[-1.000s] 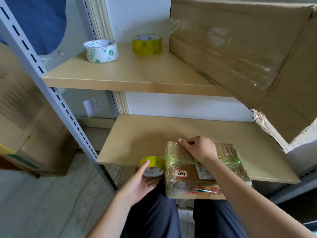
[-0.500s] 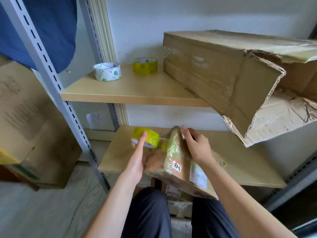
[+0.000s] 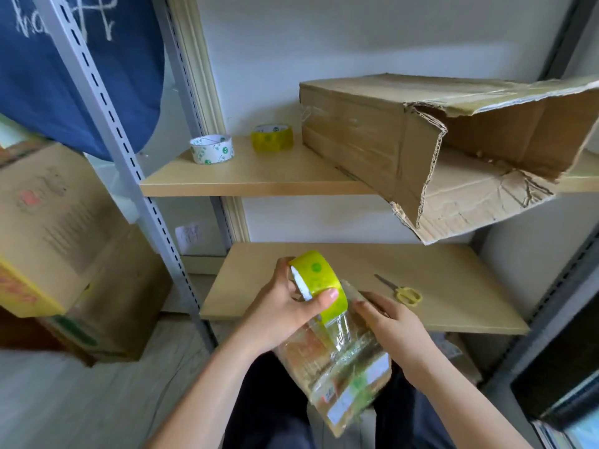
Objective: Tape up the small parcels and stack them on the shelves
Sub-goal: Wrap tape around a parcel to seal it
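Holding: left hand (image 3: 278, 314) has its grip round a glossy yellow-green roll of packing tape (image 3: 319, 283), thumb on the rim.
Tape strip: clear film runs down from that grip onto the parcel.
Parcel: small brown cardboard parcel (image 3: 340, 364), crinkled shiny wrap, white labels, writing unreadable; just below the left grip, over the lap.
Right hand (image 3: 393, 332): grip curled on the parcel's right edge.
Beyond the grips: pale wooden lower shelf (image 3: 453, 286) with yellow-handled scissors (image 3: 403, 293).

Glossy clear film over the cardboard parcel (image 3: 337, 361). Shiny yellow plastic tape roll (image 3: 319, 281) above the parcel. Smooth pale wood shelf (image 3: 453, 286) behind the parcel. Rough torn corrugated cardboard box (image 3: 421, 140) above the parcel.
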Action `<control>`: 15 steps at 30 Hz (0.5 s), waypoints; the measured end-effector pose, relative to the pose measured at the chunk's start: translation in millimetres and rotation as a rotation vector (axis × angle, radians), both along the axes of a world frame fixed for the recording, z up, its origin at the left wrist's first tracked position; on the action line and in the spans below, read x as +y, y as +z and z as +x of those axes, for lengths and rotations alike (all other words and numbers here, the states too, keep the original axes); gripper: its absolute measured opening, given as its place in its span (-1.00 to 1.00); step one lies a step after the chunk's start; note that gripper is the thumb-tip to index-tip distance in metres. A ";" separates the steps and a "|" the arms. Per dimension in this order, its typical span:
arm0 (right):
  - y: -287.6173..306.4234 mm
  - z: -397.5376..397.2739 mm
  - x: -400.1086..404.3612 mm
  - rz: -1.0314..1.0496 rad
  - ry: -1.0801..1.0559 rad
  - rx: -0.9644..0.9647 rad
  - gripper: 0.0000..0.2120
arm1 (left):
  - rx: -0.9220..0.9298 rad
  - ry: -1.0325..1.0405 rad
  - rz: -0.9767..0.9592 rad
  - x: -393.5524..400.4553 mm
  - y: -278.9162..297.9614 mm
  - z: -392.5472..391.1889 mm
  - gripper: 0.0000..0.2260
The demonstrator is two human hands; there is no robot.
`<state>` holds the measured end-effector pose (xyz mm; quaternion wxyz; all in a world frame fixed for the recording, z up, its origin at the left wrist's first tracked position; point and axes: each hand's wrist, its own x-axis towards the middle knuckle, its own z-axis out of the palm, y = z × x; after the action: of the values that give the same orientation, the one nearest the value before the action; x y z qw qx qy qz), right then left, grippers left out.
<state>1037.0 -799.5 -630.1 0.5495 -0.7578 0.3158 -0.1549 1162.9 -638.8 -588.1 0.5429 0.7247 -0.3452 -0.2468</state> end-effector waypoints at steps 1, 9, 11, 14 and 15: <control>0.5 -4.7 2.7 -0.005 0.001 0.030 -0.74 | -0.006 -0.034 0.010 0.7 3.2 -2.0 -0.43; 1.5 -64.8 12.3 -0.083 0.209 0.412 -0.68 | 0.030 -0.406 0.147 -5.8 -5.6 -19.2 -0.43; 8.7 -70.4 8.9 -0.136 0.218 0.510 -0.57 | 0.043 -0.450 0.160 -8.8 -12.0 -25.0 -0.45; 15.3 -62.0 1.3 -0.327 0.115 0.255 -0.47 | -0.013 -0.399 0.138 -17.5 -23.2 -29.6 -0.41; 22.6 -55.3 3.7 -0.324 0.128 0.120 -0.59 | -0.065 -0.372 0.128 -19.2 -25.5 -30.9 -0.40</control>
<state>981.7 -795.8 -607.5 0.4091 -0.8629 0.2700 -0.1232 1132.0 -658.0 -613.6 0.4292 0.6892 -0.4740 -0.3407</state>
